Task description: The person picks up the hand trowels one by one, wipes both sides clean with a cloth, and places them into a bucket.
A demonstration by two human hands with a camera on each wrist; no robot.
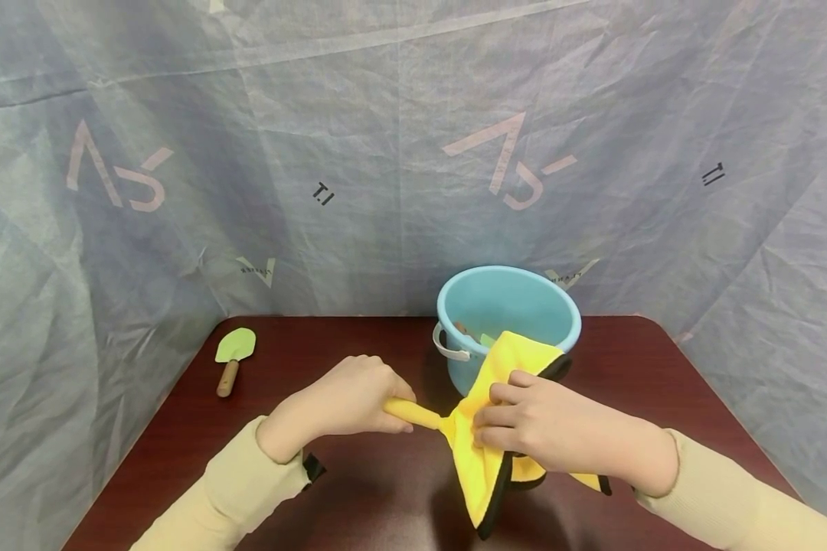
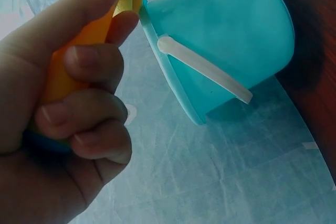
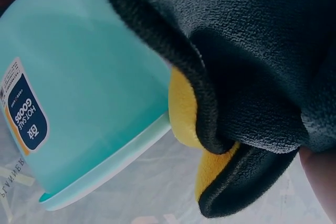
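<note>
The left hand (image 1: 354, 394) has its grip curled round a yellow handle (image 1: 413, 413) whose long axis points right and slightly near, into the black-edged yellow cloth (image 1: 475, 467) (hiding its other end) that the right hand (image 1: 547, 421) clasps, nearer than the light-blue bucket (image 1: 460, 373).

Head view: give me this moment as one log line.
left hand: grips yellow handle | right hand: holds yellow cloth | blue bucket: upright, behind cloth | small shovel: on table, left side

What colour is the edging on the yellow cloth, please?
The edging is black, showing best in the head view.
</note>
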